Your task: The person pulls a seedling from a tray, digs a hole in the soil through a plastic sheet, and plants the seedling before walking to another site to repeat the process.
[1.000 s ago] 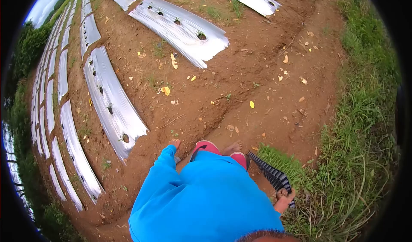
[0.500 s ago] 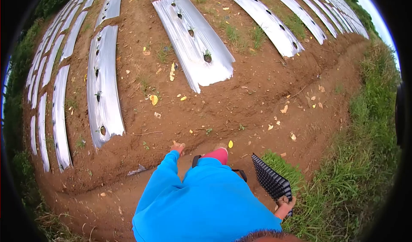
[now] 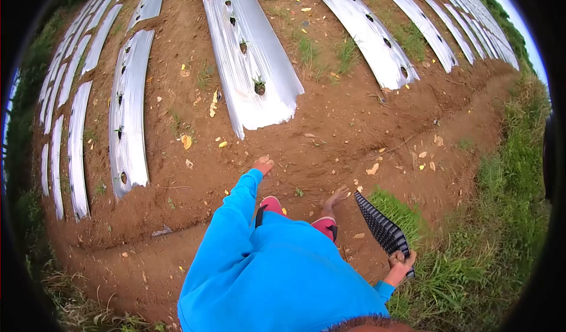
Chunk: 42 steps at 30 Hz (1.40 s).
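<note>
My right hand (image 3: 401, 263) grips the lower end of a black seedling tray (image 3: 378, 223) at my right side. The tray is tilted on edge, its rows of cell bottoms turned toward me. Green seedlings (image 3: 400, 213) stand out from its far face. Stretched forward over the bare soil, my left hand (image 3: 263, 164) has its fingers loosely curled, with nothing visible in them. Nearest ahead of it is a bed covered in silver plastic mulch (image 3: 268, 105), where small plants (image 3: 259, 86) grow in round holes.
More silver mulch strips (image 3: 131, 137) run in rows to the left, and others (image 3: 377, 43) to the right. A shallow furrow crosses the brown soil (image 3: 330, 149), scattered with dry leaves. Tall grass (image 3: 471, 255) borders the right side. My bare foot (image 3: 335, 197) is on the ground.
My left hand has swung forward and right. The tray in my right hand has moved slightly up and right. My right foot has come into view, and the beds have shifted mostly left.
</note>
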Motion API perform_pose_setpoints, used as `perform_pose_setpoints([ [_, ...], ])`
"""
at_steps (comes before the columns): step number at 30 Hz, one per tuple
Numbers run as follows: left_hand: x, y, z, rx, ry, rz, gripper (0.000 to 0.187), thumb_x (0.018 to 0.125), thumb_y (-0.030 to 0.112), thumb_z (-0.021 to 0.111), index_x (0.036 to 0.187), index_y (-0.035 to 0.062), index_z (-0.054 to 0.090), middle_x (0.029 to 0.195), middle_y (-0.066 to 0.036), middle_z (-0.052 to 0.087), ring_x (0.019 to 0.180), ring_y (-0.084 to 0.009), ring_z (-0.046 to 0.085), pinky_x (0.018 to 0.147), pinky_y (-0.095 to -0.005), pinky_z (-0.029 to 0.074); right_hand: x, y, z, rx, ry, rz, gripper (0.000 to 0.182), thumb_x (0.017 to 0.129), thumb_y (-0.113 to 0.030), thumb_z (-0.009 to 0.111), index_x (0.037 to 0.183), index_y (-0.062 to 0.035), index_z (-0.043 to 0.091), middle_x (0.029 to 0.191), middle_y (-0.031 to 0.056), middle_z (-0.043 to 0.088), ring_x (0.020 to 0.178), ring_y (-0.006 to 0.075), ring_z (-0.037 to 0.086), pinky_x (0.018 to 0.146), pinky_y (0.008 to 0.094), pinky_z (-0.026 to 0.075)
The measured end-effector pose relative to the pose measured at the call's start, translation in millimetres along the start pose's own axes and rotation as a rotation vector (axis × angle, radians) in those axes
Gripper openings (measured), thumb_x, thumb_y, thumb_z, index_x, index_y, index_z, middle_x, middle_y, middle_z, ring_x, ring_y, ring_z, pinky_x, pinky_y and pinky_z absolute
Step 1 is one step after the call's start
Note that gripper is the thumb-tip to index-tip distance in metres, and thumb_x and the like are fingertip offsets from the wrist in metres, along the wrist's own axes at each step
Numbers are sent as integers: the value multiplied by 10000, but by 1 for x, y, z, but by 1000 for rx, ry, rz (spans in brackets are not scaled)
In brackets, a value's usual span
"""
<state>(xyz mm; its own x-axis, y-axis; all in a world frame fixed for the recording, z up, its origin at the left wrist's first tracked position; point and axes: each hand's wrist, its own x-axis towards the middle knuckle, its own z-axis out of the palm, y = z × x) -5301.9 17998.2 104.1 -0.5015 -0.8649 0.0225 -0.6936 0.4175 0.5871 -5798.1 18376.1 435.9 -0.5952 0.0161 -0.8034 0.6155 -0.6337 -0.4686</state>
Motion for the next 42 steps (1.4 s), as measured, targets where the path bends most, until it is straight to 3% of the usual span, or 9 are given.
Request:
perform_pose_setpoints([
  [2,7,59,-49,-426,-214,-580,278,797,349,543,807,71,542,792,-135,621,643,-263,621,586,-397,491,34,-8,36,-38,-3,54,372,754,-46,643,586,-114,317,532,10,185,482,142,193,434,331,199],
  [4,-9,79,-36,-571,-109,-908,288,822,367,528,764,85,516,670,-81,602,454,-222,554,441,-379,447,67,-4,83,-71,17,89,402,755,-58,647,580,-123,291,524,10,179,473,141,180,430,334,195],
  [6,-26,123,-42,-767,-200,-1351,295,832,378,505,777,89,529,677,-71,594,483,-216,557,422,-357,438,81,-11,118,-53,115,117,462,749,-75,659,566,-141,240,502,11,175,452,140,161,416,331,186],
  [17,-22,196,85,-808,-191,-1312,398,812,441,500,981,92,595,791,-141,619,597,-266,606,529,-398,490,159,13,334,-424,17,220,401,705,-113,688,603,-146,302,496,-5,164,439,128,169,395,310,198],
  [27,160,162,135,-630,-331,-1078,426,807,435,517,1058,95,577,919,-160,629,818,-292,619,624,-412,508,187,94,542,-673,-104,197,178,714,-176,653,640,-142,495,456,-31,321,345,102,245,317,230,223],
  [29,222,148,128,-790,-332,-1105,377,802,381,549,1062,109,579,898,-136,631,900,-290,606,656,-420,510,195,136,596,-692,-187,234,174,722,-166,640,633,-140,493,454,-30,354,337,101,254,313,223,226],
  [30,275,158,98,-974,-305,-1440,367,810,379,537,1039,94,576,898,-110,630,825,-271,621,641,-410,518,179,163,628,-710,-177,237,174,732,-156,621,623,-137,488,455,-28,388,330,97,254,310,213,230],
  [35,444,98,49,-1159,-224,-1463,325,819,368,531,998,101,575,891,-90,636,711,-227,618,577,-347,501,164,289,780,-806,-44,261,228,697,-161,642,573,-151,451,406,-40,309,312,94,233,302,213,206],
  [42,668,69,-168,-1189,38,-1263,298,809,371,538,979,127,531,855,-53,602,642,-164,575,514,-313,453,129,426,954,-829,-258,460,407,652,-182,694,504,-169,315,408,-36,234,346,101,226,321,224,194],
])
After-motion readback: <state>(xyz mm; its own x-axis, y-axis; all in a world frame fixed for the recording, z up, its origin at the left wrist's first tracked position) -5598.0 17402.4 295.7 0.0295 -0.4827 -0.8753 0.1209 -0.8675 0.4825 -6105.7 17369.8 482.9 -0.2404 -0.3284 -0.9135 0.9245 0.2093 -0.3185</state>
